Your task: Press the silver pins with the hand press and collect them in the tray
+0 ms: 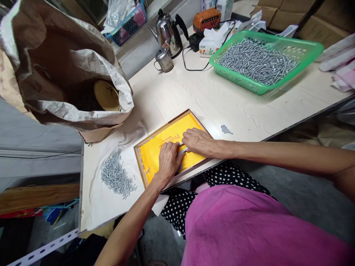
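A shallow tray (198, 121) with a brown rim and a yellow printed bottom lies at the table's front edge. Over its middle, my left hand (168, 158) and my right hand (198, 142) nearly meet, fingers closed and bent downward. A thin pale, silvery piece (182, 148) shows between the fingertips; its kind is too small to make out. Several small metal pins (140, 157) lie along the tray's left side. Left of the tray, a heap of similar silvery pins (118, 175) rests on a white cloth (95, 199).
A large open paper sack (102, 123) with a yellow round container (107, 96) inside stands at the left. A green basket (256, 88) full of metal pins sits at the back right. Behind are a steel kettle (168, 31), a metal cup (165, 61) and an orange battery (206, 20).
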Demonstrator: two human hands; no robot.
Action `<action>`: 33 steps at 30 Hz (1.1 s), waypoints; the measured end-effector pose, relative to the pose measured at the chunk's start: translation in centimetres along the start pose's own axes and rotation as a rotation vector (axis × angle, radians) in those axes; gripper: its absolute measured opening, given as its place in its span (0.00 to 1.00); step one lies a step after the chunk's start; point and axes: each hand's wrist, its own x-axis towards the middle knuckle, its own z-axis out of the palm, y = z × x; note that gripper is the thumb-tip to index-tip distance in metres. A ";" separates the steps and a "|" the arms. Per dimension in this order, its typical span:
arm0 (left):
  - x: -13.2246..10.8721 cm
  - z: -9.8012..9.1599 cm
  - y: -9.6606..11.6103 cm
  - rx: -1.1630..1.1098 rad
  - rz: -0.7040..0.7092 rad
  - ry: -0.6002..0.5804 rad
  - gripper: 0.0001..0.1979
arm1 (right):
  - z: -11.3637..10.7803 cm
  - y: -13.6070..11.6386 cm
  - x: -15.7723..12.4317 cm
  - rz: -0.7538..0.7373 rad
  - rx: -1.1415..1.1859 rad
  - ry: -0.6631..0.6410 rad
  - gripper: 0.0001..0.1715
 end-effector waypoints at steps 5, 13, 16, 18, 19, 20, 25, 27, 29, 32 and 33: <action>-0.3 0.1 0.1 -0.040 -0.022 -0.014 0.07 | 0.5 -0.5 -0.1 -0.050 0.033 -0.016 0.13; -1.7 0.1 -0.1 -0.008 0.000 0.033 0.16 | -0.3 1.6 0.4 -0.056 0.074 0.011 0.29; -2.7 0.5 0.0 -0.006 0.089 0.049 0.09 | 0.6 3.5 1.8 -0.057 0.098 0.067 0.18; -3.3 0.8 0.2 -0.008 0.139 0.065 0.10 | 1.2 4.4 3.0 -0.026 0.067 0.114 0.16; -3.6 0.7 0.3 -0.011 0.155 0.080 0.10 | 1.4 4.5 3.6 -0.019 0.049 0.137 0.16; -3.9 0.6 0.2 -0.015 0.165 0.100 0.10 | 1.6 4.5 4.1 -0.020 0.031 0.155 0.16; -7.3 -1.4 -3.4 0.057 -0.207 0.317 0.12 | 1.8 3.5 4.4 -0.076 -0.019 0.150 0.12; -9.4 -2.3 -6.2 0.199 -0.563 0.347 0.13 | 1.7 3.2 4.2 -0.094 -0.026 0.144 0.10; -11.4 -2.6 -8.8 0.296 -0.762 0.193 0.13 | 1.4 2.9 4.1 -0.104 -0.033 0.138 0.10; -13.5 -2.1 -11.0 0.328 -0.850 0.005 0.14 | 1.0 2.0 4.0 -0.074 -0.036 0.137 0.10; -13.8 -1.8 -11.3 0.328 -0.861 -0.015 0.14 | 0.9 1.5 3.9 -0.062 -0.031 0.146 0.11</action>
